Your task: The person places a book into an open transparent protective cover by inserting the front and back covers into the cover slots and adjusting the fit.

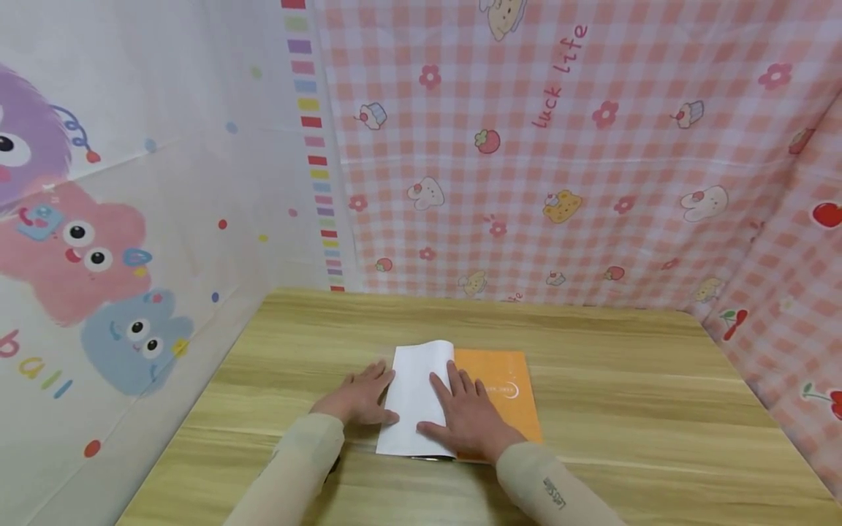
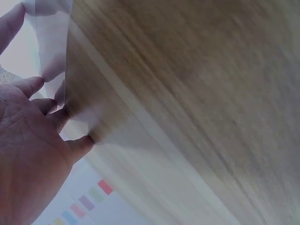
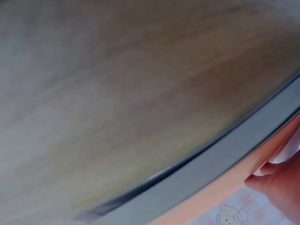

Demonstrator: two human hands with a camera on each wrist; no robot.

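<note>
An open book lies on the table, with a white page [image 1: 413, 409] on its left and an orange page [image 1: 525, 409] on its right. The white page bulges up at the fold. My left hand [image 1: 358, 398] touches the left edge of the white page, thumb and fingertips spread along it. In the left wrist view its fingertips meet a glossy pale sheet [image 2: 50, 51]. Across the white page near the fold, my right hand [image 1: 470, 418] rests with fingers spread. The right wrist view shows the book's grey page block [image 3: 201, 178] edge-on, with right-hand fingers [image 3: 262, 182] on the orange side.
The wooden table [image 1: 625, 409] extends around the book. Behind it hangs a pink checked cloth [image 1: 526, 168] with cartoon prints. A white cloth [image 1: 217, 183] with cartoon figures covers the left side, and another patterned cloth [image 1: 812, 292] the right.
</note>
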